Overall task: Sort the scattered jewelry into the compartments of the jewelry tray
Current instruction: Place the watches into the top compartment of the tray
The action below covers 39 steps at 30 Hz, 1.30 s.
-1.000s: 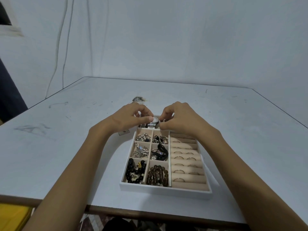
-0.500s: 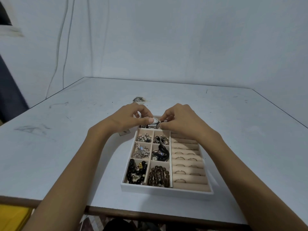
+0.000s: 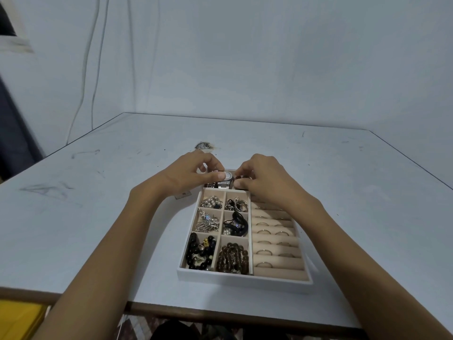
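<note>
A white jewelry tray [image 3: 245,277] with beige lining lies near the table's front edge. Its left compartments hold bead bracelets, pearls, brooches and black pieces; the right side has ring rolls with several thin rings [image 3: 264,252]. At the tray's far end, my left hand [image 3: 193,174] and my right hand [image 3: 261,181] both pinch a silver wristwatch [image 3: 226,179] over the back compartment. Fingers hide most of its band.
A small silvery item [image 3: 203,145] lies on the white table beyond my hands. A small tag [image 3: 182,195] sits left of the tray under my left wrist. Yellow cloth [image 3: 17,320] shows below the front edge at left.
Both hands have stayed on the watch at the tray's far end, with only slight finger shifts. The view has moved a little.
</note>
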Tool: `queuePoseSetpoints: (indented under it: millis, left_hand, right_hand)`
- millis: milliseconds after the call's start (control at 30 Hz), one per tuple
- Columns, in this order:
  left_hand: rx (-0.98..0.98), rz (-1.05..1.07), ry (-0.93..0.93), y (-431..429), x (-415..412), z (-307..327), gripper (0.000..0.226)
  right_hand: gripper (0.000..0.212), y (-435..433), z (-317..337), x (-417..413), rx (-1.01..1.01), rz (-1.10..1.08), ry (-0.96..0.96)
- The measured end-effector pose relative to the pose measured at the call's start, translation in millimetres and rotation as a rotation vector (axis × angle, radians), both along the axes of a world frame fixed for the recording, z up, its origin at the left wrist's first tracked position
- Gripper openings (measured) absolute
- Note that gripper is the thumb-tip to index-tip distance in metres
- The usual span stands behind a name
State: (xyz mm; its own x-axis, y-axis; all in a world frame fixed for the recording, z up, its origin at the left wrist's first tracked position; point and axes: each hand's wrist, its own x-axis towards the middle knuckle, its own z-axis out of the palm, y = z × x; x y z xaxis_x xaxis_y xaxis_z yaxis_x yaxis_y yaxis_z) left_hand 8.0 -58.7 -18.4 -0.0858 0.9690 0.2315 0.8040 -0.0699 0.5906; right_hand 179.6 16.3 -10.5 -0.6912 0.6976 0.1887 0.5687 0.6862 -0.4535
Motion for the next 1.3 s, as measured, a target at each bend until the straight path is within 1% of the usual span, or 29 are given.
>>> queuePoseSetpoints:
  millis: [133,267,333,400,433,567,667,733,800,833,933,1000,1100,1133,1233,1300]
  left_hand:
    - [0.001,-0.015,0.005,0,-1,0,0.022]
    - [-0.009,-0.032,-0.009,-1,-4,0,0.022]
    - [-0.038,-0.034,-0.021,-1,-7,-2,0.028]
    - [-0.06,-0.029,-0.033,-2,-8,-2,0.038]
    - [-0.061,-0.021,-0.039,-1,-8,-2,0.039]
    - [-0.034,-0.005,-0.046,-1,-4,-1,0.028]
    - [-0.042,0.015,-0.034,0,-3,-2,0.027]
    - [-0.05,0.037,-0.06,-1,-4,-2,0.03]
    - [-0.029,0.048,-0.122,-4,-5,-1,0.038]
    - [-0.007,0.057,-0.169,-7,-4,0,0.041]
    - [0.055,0.122,-0.4,-19,6,2,0.038]
    - [0.05,0.171,-0.522,-30,14,-9,0.042]
    - [-0.031,0.217,-0.776,-49,27,-27,0.054]
    - [-0.042,0.218,-0.784,-55,30,-34,0.057]
    - [-0.051,0.274,-0.628,-73,42,-44,0.056]
    - [-0.049,0.282,-0.634,-80,55,-44,0.062]
  right_hand:
    - [0.025,2,0,2,0.014,0.041,-0.008]
    - [0.033,7,4,8,-0.044,0.089,0.012]
    - [0.035,10,5,10,-0.065,0.1,0.021]
    - [0.032,10,5,9,-0.059,0.108,0.009]
    - [0.03,10,4,9,-0.054,0.108,0.007]
    - [0.029,11,3,8,-0.051,0.099,0.03]
    - [0.027,11,1,8,-0.051,0.092,0.034]
    - [0.029,12,3,10,-0.059,0.095,0.041]
    - [0.036,14,6,16,-0.098,0.083,0.101]
    - [0.04,14,7,19,-0.122,0.055,0.162]
    - [0.048,9,7,34,-0.242,-0.101,0.433]
    - [0.057,1,1,45,-0.405,-0.193,0.544]
    - [0.066,-18,-12,61,-0.699,-0.24,0.622]
    - [0.067,-24,-16,67,-0.745,-0.254,0.656]
    - [0.064,-39,-27,79,-0.808,-0.233,0.767]
    - [0.06,-49,-31,81,-0.828,-0.195,0.78]
